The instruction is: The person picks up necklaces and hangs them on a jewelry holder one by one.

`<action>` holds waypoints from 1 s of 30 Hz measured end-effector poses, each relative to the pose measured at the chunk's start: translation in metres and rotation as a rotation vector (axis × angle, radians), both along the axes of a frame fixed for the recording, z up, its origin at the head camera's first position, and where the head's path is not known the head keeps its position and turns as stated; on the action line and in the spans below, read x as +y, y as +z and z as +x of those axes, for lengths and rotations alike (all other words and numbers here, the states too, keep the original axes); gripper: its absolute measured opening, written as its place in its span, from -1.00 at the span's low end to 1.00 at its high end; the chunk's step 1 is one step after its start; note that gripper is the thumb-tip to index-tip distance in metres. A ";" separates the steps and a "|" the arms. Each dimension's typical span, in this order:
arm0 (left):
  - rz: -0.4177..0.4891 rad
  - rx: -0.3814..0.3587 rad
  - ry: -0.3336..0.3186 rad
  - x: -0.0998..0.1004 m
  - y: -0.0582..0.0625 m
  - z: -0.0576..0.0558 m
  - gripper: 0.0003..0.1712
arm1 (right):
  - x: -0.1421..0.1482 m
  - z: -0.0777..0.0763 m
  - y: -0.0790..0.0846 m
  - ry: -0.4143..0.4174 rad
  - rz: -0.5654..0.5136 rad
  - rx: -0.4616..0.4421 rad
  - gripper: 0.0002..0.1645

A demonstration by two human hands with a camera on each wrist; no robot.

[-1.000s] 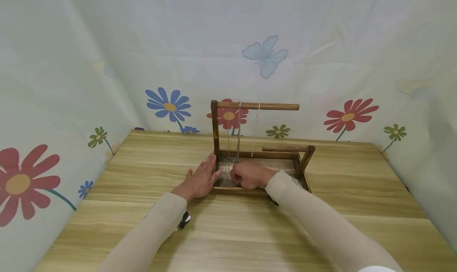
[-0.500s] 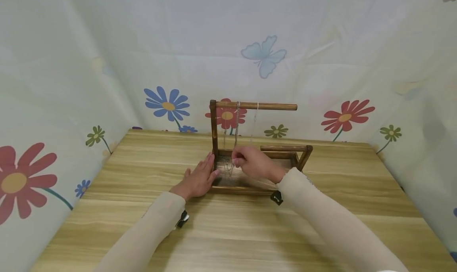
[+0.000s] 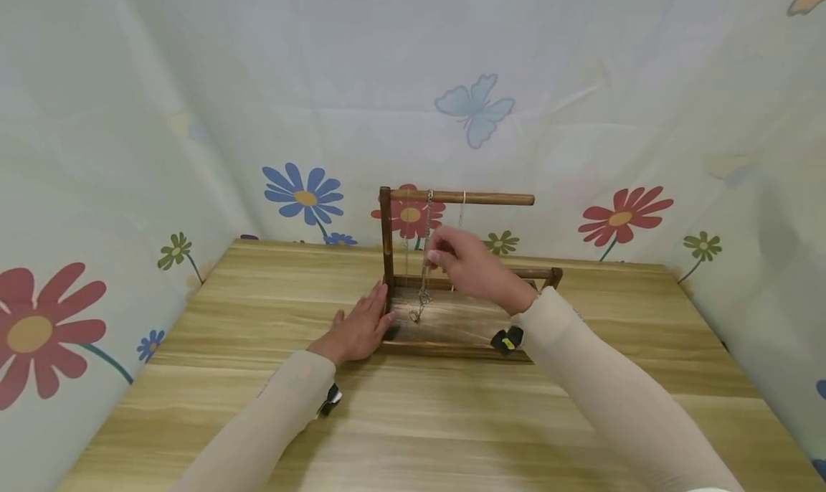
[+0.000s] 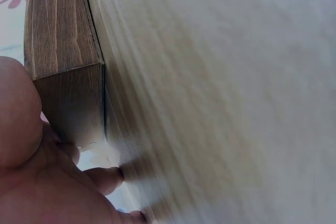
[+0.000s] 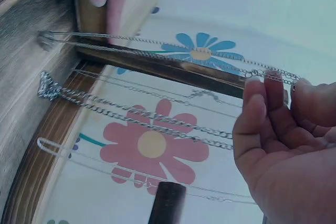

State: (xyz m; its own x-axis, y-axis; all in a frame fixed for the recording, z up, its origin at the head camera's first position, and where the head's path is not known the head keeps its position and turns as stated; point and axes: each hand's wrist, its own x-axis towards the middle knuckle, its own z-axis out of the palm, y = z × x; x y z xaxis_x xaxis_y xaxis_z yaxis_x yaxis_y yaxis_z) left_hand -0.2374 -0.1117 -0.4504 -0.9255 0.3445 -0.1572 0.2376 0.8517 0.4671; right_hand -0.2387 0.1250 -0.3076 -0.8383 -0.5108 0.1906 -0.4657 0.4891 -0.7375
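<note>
In the head view my right hand (image 3: 474,266) is raised over the tray of a dark wooden jewelry stand (image 3: 471,316). Thumb and fingertips pinch a silver chain necklace (image 5: 252,72), which dangles as a long loop toward the tray. Beside it a thicker silver chain (image 5: 48,87), a thin chain (image 5: 205,95) and a fine pale necklace (image 5: 47,144) hang from the stand's upper bar (image 3: 497,199). With fingers extended, my left hand (image 3: 358,327) rests against the left end of the stand, near the post (image 3: 387,237); the left wrist view shows its palm beside the wooden corner (image 4: 68,98).
A shorter, lower bar (image 3: 529,272) reaches inward from the stand's right end, partly behind my right hand. The stand sits on a wood-grain table (image 3: 413,420), toward its back edge. A flower-printed cloth (image 3: 323,62) rises behind and along both sides.
My right hand has risen from low in the tray to just below the upper bar, lifting the necklace with it. The left hand stays at the stand's end.
</note>
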 end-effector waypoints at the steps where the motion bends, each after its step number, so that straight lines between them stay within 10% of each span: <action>1: 0.001 0.000 0.000 0.000 0.000 0.000 -0.18 | 0.000 -0.001 0.001 -0.006 -0.011 -0.005 -0.83; 30: 0.010 -0.004 -0.002 -0.001 0.000 0.000 -0.18 | 0.019 -0.011 0.034 -0.121 -0.025 0.044 -0.78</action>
